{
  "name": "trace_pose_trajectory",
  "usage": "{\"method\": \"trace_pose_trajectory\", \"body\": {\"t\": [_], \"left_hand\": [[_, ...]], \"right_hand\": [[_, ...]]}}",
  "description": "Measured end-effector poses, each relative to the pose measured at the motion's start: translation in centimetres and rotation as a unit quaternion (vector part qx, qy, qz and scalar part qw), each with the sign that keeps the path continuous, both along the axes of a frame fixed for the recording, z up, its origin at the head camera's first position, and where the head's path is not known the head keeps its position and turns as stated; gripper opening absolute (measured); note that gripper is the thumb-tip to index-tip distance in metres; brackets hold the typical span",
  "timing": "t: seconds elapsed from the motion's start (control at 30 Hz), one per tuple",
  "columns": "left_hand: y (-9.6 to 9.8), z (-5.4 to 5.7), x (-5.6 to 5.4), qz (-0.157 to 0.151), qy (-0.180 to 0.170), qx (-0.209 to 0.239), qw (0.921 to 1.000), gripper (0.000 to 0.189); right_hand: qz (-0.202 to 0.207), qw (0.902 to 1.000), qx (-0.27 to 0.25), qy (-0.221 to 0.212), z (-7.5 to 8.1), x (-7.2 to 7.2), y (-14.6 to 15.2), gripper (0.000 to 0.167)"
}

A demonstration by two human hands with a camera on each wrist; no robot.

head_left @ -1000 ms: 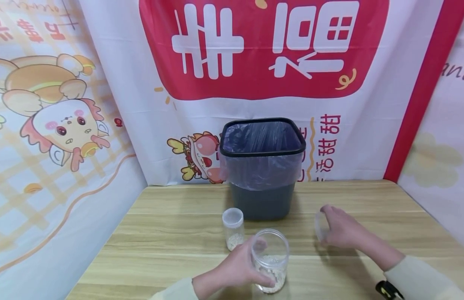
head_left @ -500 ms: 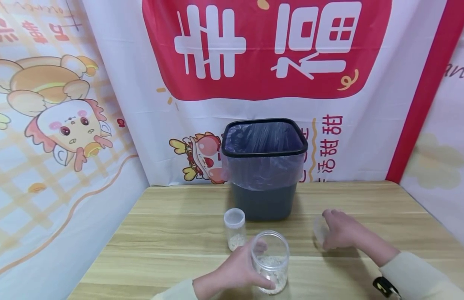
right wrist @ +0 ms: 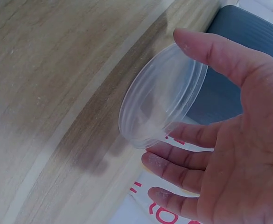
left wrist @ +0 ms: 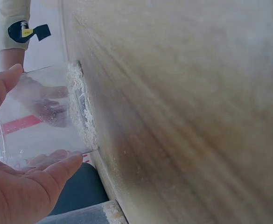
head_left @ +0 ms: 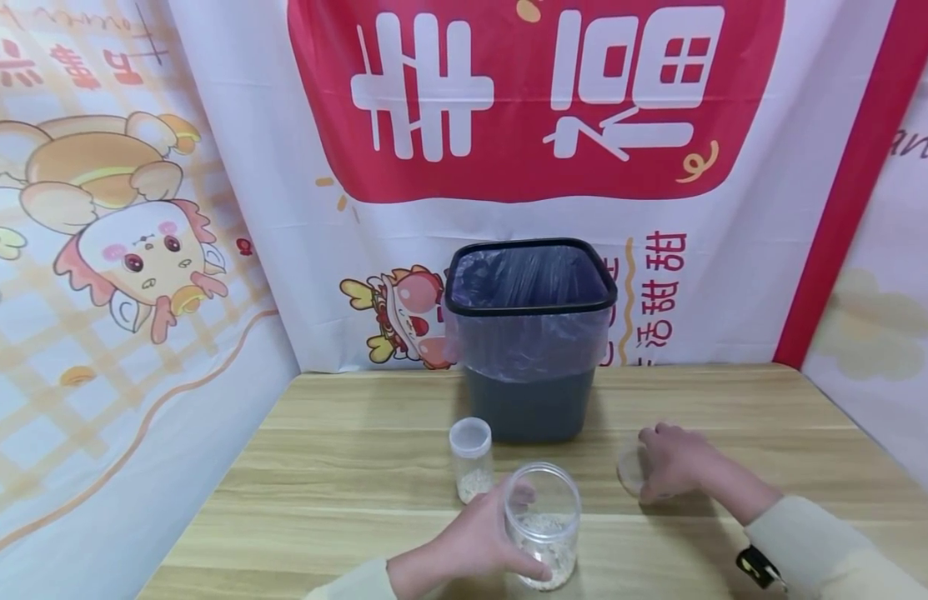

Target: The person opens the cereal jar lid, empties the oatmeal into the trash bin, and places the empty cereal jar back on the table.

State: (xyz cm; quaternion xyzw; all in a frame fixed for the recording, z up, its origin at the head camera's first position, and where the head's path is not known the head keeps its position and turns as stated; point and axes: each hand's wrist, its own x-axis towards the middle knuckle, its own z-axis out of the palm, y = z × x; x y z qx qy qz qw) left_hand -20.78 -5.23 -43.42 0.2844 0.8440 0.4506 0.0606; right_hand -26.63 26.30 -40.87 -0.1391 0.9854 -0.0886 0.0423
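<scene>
My left hand [head_left: 486, 533] grips a wide, clear, lidless jar [head_left: 540, 521] standing on the table, thumb on the near side and fingers round the far side. Pale flakes or grains lie in its bottom. To the right, my right hand [head_left: 677, 462] holds a clear round lid [right wrist: 162, 95] by its edge, between thumb and fingertips. Seen in the right wrist view, the lid is tilted just above the tabletop. A smaller capped jar [head_left: 471, 458] with similar pale contents stands just beyond my left hand.
A dark bin [head_left: 531, 400] with a black rim and a clear plastic liner stands at the back of the wooden table [head_left: 343, 467]. Printed cloth [head_left: 388, 225] hangs behind the table and along both sides.
My right hand has moved slightly left and lower with the lid, which now looks flatter to the table. My left hand keeps its grip on the jar. The view has shifted slightly.
</scene>
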Motion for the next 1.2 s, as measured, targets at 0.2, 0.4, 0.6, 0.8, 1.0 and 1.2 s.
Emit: {"method": "trace_pose_trajectory", "body": {"t": [0.2,0.4,0.6,0.8,1.0,1.2], "left_hand": [[0.0,0.1,0.0,0.004,-0.002,-0.003,1.0000,0.082],[0.1,0.1,0.0,0.006,-0.005,-0.005,1.0000,0.083],[0.0,0.2,0.0,0.005,-0.002,-0.009,0.9999,0.084],[0.0,0.2,0.0,0.004,-0.010,-0.012,0.9999,0.086],[-0.2,0.7,0.1,0.001,-0.005,-0.020,0.9998,0.086],[-0.3,1.6,0.0,-0.001,0.023,-0.035,0.9991,0.086]], "right_hand": [[0.009,0.9999,0.005,-0.011,-0.2,-0.2,0.0,0.087],[0.015,0.9994,0.003,-0.032,-0.1,-0.2,0.2,0.078],[0.011,0.9991,-0.004,-0.042,-0.2,-0.2,0.2,0.082],[0.007,0.9989,-0.014,-0.045,-0.2,0.0,0.4,0.093],[0.005,0.9989,-0.028,-0.036,0.3,0.5,0.6,0.104],[0.012,0.9993,-0.031,-0.016,0.9,1.0,0.3,0.102]]}}
